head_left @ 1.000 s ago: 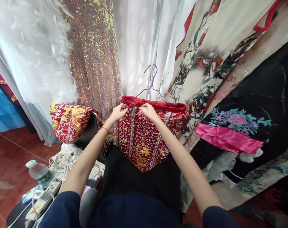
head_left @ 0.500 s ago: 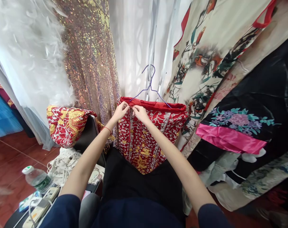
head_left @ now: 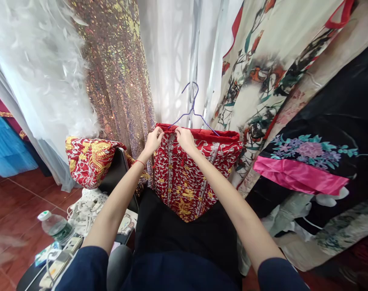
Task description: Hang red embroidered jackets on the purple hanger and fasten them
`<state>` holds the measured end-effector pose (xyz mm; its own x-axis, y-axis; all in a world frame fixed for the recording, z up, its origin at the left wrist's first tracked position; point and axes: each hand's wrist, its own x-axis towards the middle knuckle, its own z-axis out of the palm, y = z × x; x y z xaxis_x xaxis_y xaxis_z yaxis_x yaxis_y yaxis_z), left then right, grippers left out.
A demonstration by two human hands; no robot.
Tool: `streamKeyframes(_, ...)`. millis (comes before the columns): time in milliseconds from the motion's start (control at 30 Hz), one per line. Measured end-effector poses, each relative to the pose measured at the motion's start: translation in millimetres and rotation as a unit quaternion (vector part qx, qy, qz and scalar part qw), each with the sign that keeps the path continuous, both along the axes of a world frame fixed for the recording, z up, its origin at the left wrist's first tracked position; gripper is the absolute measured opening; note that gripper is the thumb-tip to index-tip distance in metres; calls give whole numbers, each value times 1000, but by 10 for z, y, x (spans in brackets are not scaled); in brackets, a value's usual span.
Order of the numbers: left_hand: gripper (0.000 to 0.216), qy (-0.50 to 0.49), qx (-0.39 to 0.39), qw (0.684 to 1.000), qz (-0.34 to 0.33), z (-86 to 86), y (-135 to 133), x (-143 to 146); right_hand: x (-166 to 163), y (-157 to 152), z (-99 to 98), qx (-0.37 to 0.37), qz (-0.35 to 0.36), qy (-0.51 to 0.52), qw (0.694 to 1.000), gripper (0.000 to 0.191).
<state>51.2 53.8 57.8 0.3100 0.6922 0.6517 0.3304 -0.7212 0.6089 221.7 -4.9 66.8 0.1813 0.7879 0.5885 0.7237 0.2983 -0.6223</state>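
A red garment embroidered in gold and silver hangs on a purple wire hanger in front of me, its lower end lying on a black surface. My left hand pinches the garment's top edge near its left corner. Close beside it, my right hand pinches the same top edge by the hanger's wire. Both hands have their fingers closed on the fabric.
A second red embroidered piece lies over a chair back at the left. A sequined gown, a white feathered garment and floral robes hang around. A water bottle, a power strip and white cords sit at lower left.
Both hands have shifted slightly up along the garment's top edge and stay close together. The view has moved a little.
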Motion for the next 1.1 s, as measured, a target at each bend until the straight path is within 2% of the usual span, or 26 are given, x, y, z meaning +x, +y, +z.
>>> streamKeyframes(100,11,-60,-40,996,-58,21,-28,-51,29,3,-16,-1,2,4,1000,26)
streamKeyframes(167,16,-38,-44,995,-85,39,-51,-128,66,12,-16,-10,9,6,1000,28)
streamKeyframes(200,18,-1,-37,996,-77,45,-62,-173,86,13,-12,-16,16,6,1000,27)
streamKeyframes(233,18,41,-26,998,-48,50,-71,-217,104,10,-7,-23,29,4,999,24)
streamKeyframes(300,19,92,5,994,62,50,-85,-282,129,-13,12,-44,77,-2,996,18)
streamKeyframes(367,19,54,36,984,163,40,-92,-294,134,-58,41,-68,139,-9,988,12)
streamKeyframes(400,21,5,44,983,180,33,-92,-279,130,-83,57,-80,174,-10,981,11)
streamKeyframes(467,26,-111,36,984,138,23,-87,-223,118,-126,90,-96,243,12,965,15)
streamKeyframes(567,41,-226,-32,973,13,16,-82,-148,107,-147,122,-85,310,113,940,33)
streamKeyframes(633,48,-206,-98,972,-60,14,-94,-143,107,-132,123,-62,308,170,934,40)
streamKeyframes(700,50,-131,-149,973,-120,18,-119,-168,107,-105,109,-37,291,168,941,38)
streamKeyframes(833,48,-10,-198,961,-192,62,-183,-227,102,-60,79,43,259,-1,965,19)
streamKeyframes(933,47,39,-220,954,-200,107,-223,-244,98,-66,84,75,235,-156,956,17)
streamKeyframes(1033,43,47,-240,950,-192,106,-263,-238,77,-117,107,76,201,-248,945,19)
streamKeyframes(1100,42,9,-257,949,-181,73,-293,-214,36,-170,122,73,172,-273,944,20)
